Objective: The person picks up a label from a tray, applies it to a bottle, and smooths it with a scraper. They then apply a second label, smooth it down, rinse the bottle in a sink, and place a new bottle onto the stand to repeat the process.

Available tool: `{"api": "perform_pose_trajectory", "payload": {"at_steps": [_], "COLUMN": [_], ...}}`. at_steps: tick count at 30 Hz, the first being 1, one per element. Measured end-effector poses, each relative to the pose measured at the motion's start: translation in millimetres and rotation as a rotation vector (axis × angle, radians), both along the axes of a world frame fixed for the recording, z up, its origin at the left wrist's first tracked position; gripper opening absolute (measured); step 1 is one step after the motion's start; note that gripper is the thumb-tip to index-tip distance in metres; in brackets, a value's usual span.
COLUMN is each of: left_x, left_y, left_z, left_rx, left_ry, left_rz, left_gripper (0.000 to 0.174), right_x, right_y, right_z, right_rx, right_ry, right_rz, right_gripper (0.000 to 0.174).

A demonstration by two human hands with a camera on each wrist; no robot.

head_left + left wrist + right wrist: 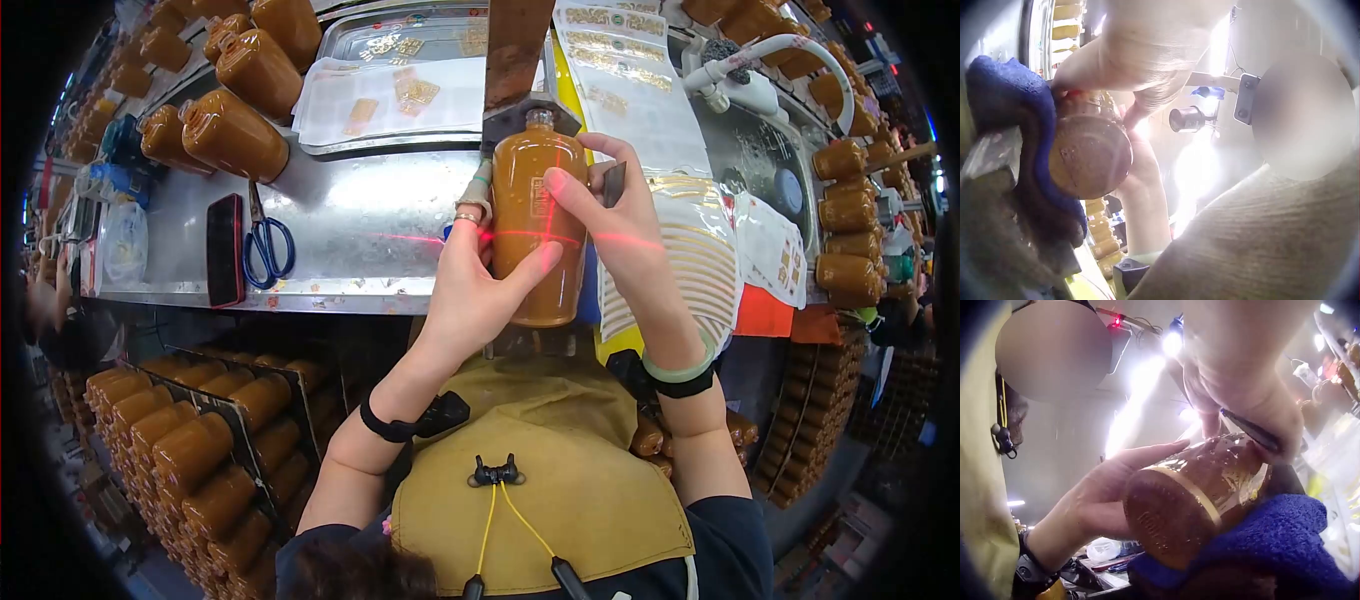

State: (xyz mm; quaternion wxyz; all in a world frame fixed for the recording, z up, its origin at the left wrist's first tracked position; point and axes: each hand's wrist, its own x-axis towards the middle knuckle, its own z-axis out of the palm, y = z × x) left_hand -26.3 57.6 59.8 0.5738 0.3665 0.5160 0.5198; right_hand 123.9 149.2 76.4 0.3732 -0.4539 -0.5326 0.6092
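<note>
A glossy brown bottle [530, 275] lies on its side, its neck pointing away from me and its base towards me. Under it is a blue towel [1279, 531] on a support. My left hand [478, 295] grips the bottle's left side, thumb across the top; one of its fingers has a pale wrapping. My right hand [632, 225] has its thumb on the bottle beside a small raised rectangular mark [539, 196]. A dark flat blade-like piece [614, 185] is tucked in the right hand's curled fingers. Red laser lines cross the bottle and both hands.
Blue-handled scissors [268, 248] and a black-and-red case [225, 250] lie on the metal table at left. Brown bottles [235, 130] stand behind them. Sheets of gold decals [680, 240] lie at right, near a sink [760, 150]. A metal post [515, 60] rises beyond the neck.
</note>
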Motion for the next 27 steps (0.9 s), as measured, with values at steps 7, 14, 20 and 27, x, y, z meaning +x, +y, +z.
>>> {"api": "perform_pose_trajectory", "payload": {"at_steps": [7, 14, 20, 27], "left_x": [3, 4, -17, -25], "left_y": [0, 2, 2, 5], "left_z": [-4, 3, 5, -3], "left_rx": [0.061, 0.092, 0.002, -0.003], "left_ry": [0.138, -0.047, -0.248, -0.281], "left_rz": [0.024, 0.046, 0.114, 0.153], "left_gripper": [0.07, 0.071, 0.067, 0.071], "right_x": [0, -1, 9, 12], "right_y": [1, 1, 3, 2], "right_z": [-1, 1, 5, 3], "right_rx": [0.032, 0.005, -0.135, -0.13], "right_ry": [-0.107, 0.029, 0.089, 0.061], "right_rz": [0.014, -0.013, -0.042, -0.047], "right_gripper": [0.064, 0.062, 0.055, 0.054]}}
